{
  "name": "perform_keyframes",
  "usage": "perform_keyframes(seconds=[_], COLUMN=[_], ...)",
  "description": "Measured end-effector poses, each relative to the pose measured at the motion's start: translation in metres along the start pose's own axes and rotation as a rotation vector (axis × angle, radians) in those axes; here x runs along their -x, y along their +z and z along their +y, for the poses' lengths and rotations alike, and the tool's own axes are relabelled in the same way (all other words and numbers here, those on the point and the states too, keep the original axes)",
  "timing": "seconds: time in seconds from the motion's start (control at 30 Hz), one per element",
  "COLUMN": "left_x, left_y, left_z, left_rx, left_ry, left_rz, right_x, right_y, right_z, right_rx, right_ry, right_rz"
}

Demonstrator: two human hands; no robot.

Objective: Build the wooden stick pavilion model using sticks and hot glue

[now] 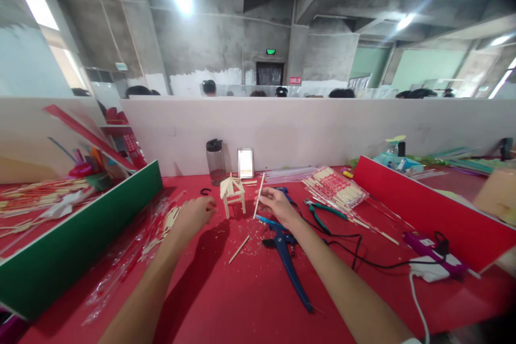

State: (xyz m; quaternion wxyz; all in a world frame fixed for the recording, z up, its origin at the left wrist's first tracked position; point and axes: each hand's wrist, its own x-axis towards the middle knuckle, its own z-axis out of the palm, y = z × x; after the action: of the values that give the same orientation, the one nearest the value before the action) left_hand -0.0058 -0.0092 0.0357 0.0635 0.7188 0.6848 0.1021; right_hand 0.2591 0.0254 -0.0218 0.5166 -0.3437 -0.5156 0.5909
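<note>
A wooden stick [259, 196], thin and pale, stands almost upright in the fingers of my right hand [277, 204], pinched around its middle. Left of it, a small house-like frame of wooden sticks [232, 196] with a slanted roof stands on the red tabletop. My left hand [198, 212] hovers just left of this frame, apart from it, its fingers curled in with nothing showing in them. Below my right hand lies a blue-handled cutter [287, 263]. Another loose stick [239, 249] rests on the table among small wood chips.
A dark-lidded bottle [216, 162] and a phone [245, 163] stand at the back partition. Green-handled pliers [325, 214], bundled sticks [334, 187] and a black cable [379, 264] lie right. Green [88, 236] and red [427, 215] boards flank the workspace; loose sticks [167, 226] lie left.
</note>
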Motion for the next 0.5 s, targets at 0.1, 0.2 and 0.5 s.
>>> perform_keyframes(seconds=[0.1, 0.2, 0.5], left_x=[0.003, 0.005, 0.002], left_y=[-0.003, 0.002, 0.016], left_z=[0.004, 0.011, 0.019], left_rx=[-0.044, 0.097, 0.849], left_ry=[0.049, 0.204, 0.266], left_rz=[0.135, 0.156, 0.015], right_x=[0.006, 0.015, 0.034], right_y=[0.009, 0.022, 0.052], right_z=[0.000, 0.000, 0.003], right_rx=[0.018, 0.104, 0.360], right_ry=[0.011, -0.012, -0.045], right_rz=[-0.048, -0.128, -0.356])
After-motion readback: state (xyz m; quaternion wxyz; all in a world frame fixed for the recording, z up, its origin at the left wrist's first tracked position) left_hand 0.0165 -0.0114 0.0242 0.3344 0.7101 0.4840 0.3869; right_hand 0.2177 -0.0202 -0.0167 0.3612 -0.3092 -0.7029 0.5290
